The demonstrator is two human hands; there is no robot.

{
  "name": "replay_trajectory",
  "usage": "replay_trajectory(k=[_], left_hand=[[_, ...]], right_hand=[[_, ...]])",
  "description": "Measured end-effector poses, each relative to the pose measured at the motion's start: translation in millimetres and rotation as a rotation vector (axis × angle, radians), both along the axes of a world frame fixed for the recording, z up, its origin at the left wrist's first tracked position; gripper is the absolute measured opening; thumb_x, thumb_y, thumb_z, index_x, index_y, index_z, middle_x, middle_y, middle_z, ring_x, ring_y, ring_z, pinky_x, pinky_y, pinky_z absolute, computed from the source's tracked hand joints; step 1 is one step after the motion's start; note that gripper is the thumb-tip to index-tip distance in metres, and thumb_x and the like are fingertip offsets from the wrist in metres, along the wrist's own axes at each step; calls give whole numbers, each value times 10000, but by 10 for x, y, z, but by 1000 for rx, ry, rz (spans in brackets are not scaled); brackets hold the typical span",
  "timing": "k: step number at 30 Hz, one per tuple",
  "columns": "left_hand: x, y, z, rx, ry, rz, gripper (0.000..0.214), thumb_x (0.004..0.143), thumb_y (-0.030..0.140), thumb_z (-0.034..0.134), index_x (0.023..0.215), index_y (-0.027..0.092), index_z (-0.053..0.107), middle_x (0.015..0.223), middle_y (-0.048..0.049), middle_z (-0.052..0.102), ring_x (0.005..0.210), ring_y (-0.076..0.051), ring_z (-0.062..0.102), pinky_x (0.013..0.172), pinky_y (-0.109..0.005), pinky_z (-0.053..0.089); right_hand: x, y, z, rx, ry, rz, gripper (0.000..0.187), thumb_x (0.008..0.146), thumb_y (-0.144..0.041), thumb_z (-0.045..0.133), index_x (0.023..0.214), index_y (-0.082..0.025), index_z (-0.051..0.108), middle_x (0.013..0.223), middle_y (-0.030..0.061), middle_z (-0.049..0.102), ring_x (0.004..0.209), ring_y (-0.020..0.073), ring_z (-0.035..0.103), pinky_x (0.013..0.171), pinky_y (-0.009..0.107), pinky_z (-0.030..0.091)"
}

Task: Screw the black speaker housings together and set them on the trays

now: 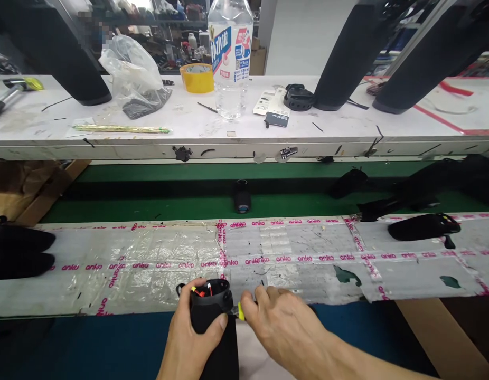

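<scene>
My left hand [193,332] is wrapped round a black cylindrical speaker body [213,322] at the near edge of the bench. The body's open top shows red and yellow wires [200,291] inside. My right hand [284,327] is closed in a pinch on a small yellow-tipped tool or part [241,311], pressed against the right side of the body. What the yellow thing is I cannot make out.
A taped work surface [149,264] with pink "anko" tape lies ahead. Beyond it a green conveyor belt [149,206] carries a black speaker part [242,199]. More black parts lie at the right [422,227] and left [18,250]. The far bench holds a water bottle [231,53], yellow tape roll [197,77] and plastic bag [133,74].
</scene>
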State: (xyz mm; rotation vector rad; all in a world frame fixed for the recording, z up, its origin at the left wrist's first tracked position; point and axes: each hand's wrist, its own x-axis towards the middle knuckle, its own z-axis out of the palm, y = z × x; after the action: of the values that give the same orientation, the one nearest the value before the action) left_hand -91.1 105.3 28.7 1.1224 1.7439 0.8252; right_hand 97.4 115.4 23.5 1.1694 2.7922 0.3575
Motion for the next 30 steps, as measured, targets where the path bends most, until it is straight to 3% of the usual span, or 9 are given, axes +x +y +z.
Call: replay_trajectory(k=[6, 9, 14, 22, 26, 30], left_hand=[[0, -6, 0, -14, 88, 32, 575, 710, 485, 669, 1218, 265, 511, 1110, -71, 719, 1069, -361, 660, 907, -458, 476], [-48, -20, -23, 12, 13, 41, 606, 730, 548, 669, 1243, 270, 507, 1129, -58, 725, 1094, -349, 653, 919, -432, 475], [-124, -42, -66, 16, -149, 88, 668, 734, 649, 695, 1257, 283, 496, 1082, -23, 722, 1029, -306, 657, 918, -378, 479], [-222, -30, -168, -25, -311, 81, 682, 762, 616, 709, 1302, 267, 481, 1057, -37, 727, 954, -277, 674, 858, -352, 511], [-204, -24, -145, 5, -276, 73, 683, 747, 631, 718, 1284, 274, 493, 1106, -37, 729, 1021, -286, 672, 909, -351, 501], [-178, -21, -83, 12, -222, 91, 659, 730, 625, 737, 1241, 279, 505, 1046, -6, 727, 951, -253, 668, 873, -322, 509]], right_hand=[[-79, -20, -8, -33, 9, -37, 374, 707, -110, 603, 1058, -169, 487, 689, 30, 591, 480, 223, 578, 376, 335, 337], [-80, 15, -78, -68, 138, -44, 350, 744, -99, 615, 1034, -211, 455, 707, -3, 598, 493, 210, 592, 395, 345, 319], [-144, -7, -143, -146, 322, -61, 504, 773, -104, 672, 1201, -187, 420, 759, -25, 639, 562, 206, 638, 423, 347, 299], [-190, -80, -162, -141, 477, -68, 303, 895, -185, 659, 1103, -228, 445, 783, -36, 612, 589, 194, 631, 462, 346, 341], [-284, -83, -204, -146, 475, -129, 302, 945, -250, 667, 1120, -216, 423, 786, -28, 638, 581, 194, 657, 449, 341, 313], [-376, -107, -228, -166, 437, -178, 311, 930, -214, 653, 1101, -227, 393, 781, -27, 649, 584, 204, 675, 453, 349, 280]])
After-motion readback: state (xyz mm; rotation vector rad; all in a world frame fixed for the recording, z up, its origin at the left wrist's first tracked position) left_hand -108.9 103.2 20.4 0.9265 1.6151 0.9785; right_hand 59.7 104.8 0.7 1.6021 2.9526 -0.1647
